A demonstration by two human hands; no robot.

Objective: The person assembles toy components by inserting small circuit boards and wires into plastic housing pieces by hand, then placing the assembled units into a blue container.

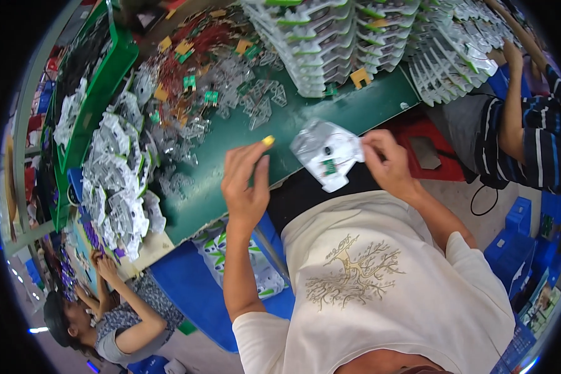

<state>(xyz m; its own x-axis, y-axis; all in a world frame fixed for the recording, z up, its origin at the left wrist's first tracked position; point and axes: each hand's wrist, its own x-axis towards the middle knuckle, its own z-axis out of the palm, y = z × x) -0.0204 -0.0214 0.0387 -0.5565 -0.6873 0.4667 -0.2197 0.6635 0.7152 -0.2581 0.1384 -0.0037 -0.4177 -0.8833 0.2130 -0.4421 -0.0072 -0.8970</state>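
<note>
My right hand [391, 165] pinches the edge of a whitish plastic housing [315, 146], which is held tilted over the front edge of the green table [212, 177]. A small green circuit board [328, 167] and a dark round spot show on the housing. To its left, my left hand [244, 181] is raised over the table edge, thumb and forefinger apart. Something small and yellow [268, 141] covers or sits at its forefinger tip; I cannot tell which. The left hand does not touch the housing.
Stacked white housings [321, 43] stand at the back; more lie piled at the left [115, 174]. Clear plastic pieces [265, 103], red wires [199, 37] and yellow pieces [360, 78] cover the table. A green bin [118, 56] is far left. Co-workers sit at both sides.
</note>
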